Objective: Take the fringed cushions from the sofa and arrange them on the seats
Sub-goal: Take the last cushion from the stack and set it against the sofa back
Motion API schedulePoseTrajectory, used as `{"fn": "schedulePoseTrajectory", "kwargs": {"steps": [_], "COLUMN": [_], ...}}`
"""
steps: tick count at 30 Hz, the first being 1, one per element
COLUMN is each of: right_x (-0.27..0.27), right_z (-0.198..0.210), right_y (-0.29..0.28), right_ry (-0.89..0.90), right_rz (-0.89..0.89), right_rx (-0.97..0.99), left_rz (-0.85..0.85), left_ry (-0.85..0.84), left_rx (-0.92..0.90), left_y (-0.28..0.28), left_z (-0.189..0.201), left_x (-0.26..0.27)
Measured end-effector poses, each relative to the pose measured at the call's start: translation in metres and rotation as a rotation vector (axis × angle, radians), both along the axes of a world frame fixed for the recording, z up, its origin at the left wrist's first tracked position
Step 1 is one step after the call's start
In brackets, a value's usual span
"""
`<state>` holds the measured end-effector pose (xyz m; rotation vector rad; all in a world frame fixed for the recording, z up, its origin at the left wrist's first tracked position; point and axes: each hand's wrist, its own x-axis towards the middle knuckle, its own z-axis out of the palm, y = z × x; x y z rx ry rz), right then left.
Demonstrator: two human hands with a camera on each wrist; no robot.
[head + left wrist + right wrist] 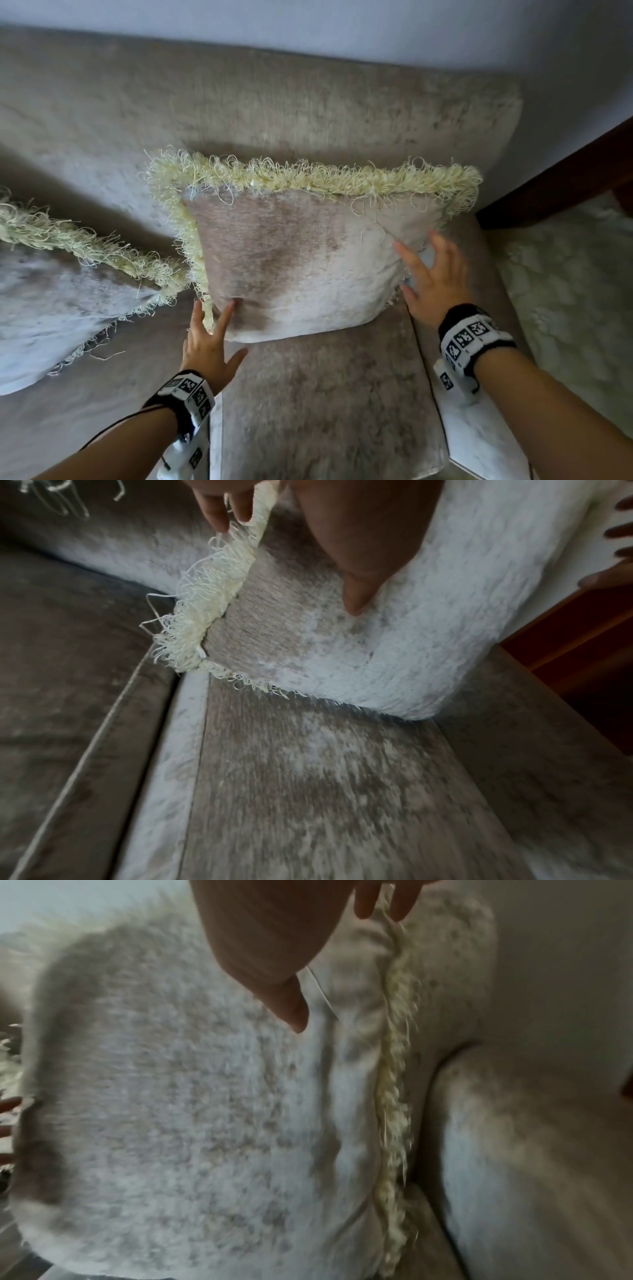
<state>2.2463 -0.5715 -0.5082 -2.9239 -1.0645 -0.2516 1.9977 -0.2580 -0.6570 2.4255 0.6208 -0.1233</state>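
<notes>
Second cushion [61, 294] left; dark wood [561, 178] right.

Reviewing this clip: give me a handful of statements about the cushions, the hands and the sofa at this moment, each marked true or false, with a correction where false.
1. The fringed cushion stands upright against the sofa backrest. True.
2. The left hand touches the cushion's lower left corner with straight fingers. True.
3. The right hand is clenched in a fist away from the cushion. False: its fingers are spread at the cushion's right edge.
4. A second fringed cushion lies to the left. True.
5. The upright cushion sits on the floor. False: it rests on the seat cushion.
</notes>
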Motion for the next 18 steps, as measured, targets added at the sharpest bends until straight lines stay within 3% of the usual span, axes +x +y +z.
{"fn": "schedulePoseTrajectory", "kwargs": {"steps": [3,7,13,18], "right_x": [0.03,0.066,0.09,0.11], "right_z": [0.025,0.025,0.005,0.003], "right_y": [0.018,0.04,0.048,0.05], "right_ry": [-0.087,-0.094,0.073,-0.017], "right_rz": [0.128,0.234,0.187,0.289], "right_rx": [-0.227,-0.413,-0.51,-0.464], "left_rz": [0.062,0.078,0.108,0.15], "left_ry": [0.075,0.099,-0.041,-0.072], "left_rx": [-0.002,-0.026,-0.101,-0.076], "left_y": [0.001,0.002,-0.003,0.002], "left_z": [-0.009,-0.034,-0.067,-0.077], "left_x": [-0.002,0.005,0.03,0.042]}}
